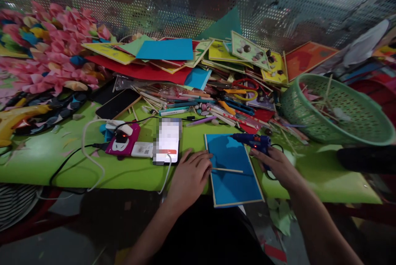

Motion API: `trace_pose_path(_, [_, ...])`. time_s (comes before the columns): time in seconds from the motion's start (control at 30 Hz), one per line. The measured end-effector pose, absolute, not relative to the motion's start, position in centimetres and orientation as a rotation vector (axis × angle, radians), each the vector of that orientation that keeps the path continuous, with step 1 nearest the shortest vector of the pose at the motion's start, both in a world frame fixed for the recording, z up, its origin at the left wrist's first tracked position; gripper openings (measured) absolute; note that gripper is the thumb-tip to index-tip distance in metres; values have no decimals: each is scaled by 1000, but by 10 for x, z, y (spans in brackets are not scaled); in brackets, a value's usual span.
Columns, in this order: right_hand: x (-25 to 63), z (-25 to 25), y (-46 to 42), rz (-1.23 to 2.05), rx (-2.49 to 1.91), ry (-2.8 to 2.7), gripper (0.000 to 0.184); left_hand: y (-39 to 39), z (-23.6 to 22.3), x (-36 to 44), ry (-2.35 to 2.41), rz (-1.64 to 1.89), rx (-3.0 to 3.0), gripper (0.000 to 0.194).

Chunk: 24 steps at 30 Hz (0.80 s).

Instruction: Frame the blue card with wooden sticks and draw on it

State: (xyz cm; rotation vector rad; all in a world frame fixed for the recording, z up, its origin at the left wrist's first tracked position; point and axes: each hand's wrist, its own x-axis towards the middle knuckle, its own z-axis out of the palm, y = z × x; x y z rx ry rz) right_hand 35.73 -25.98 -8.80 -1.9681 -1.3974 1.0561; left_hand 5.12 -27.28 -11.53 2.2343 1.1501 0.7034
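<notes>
My right hand (278, 165) is wrapped round the handle of a dark blue glue gun (258, 142), whose nozzle points left over the top edge of a blue card (233, 188). Thin wooden strips border the card on at least three sides. A thin wooden stick (229, 170) reaches out over the card from the fingers of my left hand (192, 174), which are closed on its left end. The card lies at the front edge of the green table (293, 186). Just left of my left hand, a lit phone (168, 137) is plugged into a white cable.
A pink power strip (122, 143) with cords sits left of the phone. Behind lie pencils, scissors (244, 91) and stacked coloured cards (167, 50). A green basket (334, 112) stands at right. Pink paper flowers (62, 46) and a yellow glue gun (18, 122) are at left.
</notes>
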Motion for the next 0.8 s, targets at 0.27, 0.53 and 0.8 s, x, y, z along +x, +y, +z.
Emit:
trace_pose_path(0.27, [375, -81, -266, 983, -1956, -1354, 60, -273, -115, 51, 1157, 692, 2247, 9])
trace_pose_path(0.53, [375, -87, -267, 963, -1976, -1347, 61, -273, -112, 51, 1161, 688, 2253, 9])
trace_pose_path(0.8, [377, -89, -265, 949, -1983, -1358, 60, -273, -111, 50, 1171, 685, 2251, 9])
